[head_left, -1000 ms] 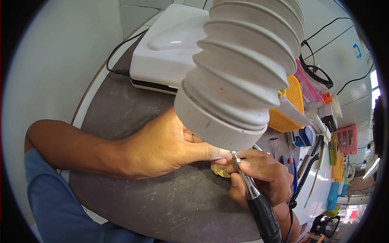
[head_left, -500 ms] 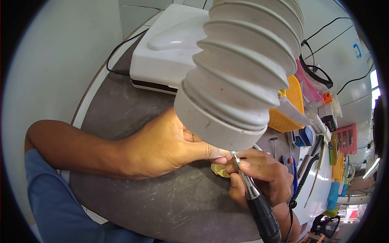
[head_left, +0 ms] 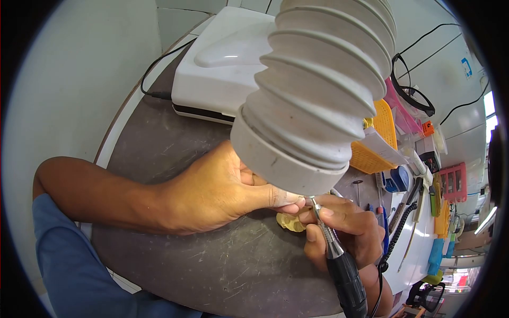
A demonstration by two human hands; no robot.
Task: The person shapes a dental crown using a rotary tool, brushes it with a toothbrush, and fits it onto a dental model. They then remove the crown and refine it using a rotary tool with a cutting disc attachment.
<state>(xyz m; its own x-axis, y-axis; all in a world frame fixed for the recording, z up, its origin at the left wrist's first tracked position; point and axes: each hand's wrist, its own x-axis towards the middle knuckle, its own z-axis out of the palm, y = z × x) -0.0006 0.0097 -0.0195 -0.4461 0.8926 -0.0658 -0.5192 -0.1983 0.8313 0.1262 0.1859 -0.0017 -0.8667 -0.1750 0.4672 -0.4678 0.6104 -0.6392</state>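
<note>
My right hand (head_left: 350,225) grips a rotary handpiece (head_left: 342,270) with a black body and a metal nose, its tip pointing up toward my left thumb. My left hand (head_left: 217,193) is closed in a pinch, thumb against fingers, right by that tip. Whatever it pinches is too small or too hidden to make out. Below the fingertips a pale yellow, irregular lump (head_left: 290,222) lies on the grey tabletop (head_left: 228,270). Over both hands hangs the white rim of a ribbed hose (head_left: 323,100), which covers part of my left fingers.
A white machine (head_left: 222,69) with a black cable stands behind my left hand. To the right are a yellow basket (head_left: 379,138), a blue-handled brush (head_left: 389,183), a small mirror-like tool (head_left: 358,188), a coiled black cord (head_left: 395,233) and a pink rack (head_left: 453,181).
The handpiece and my right hand have shifted slightly right, with the tip drawn a little away from my left thumb. My left hand stays almost still.
</note>
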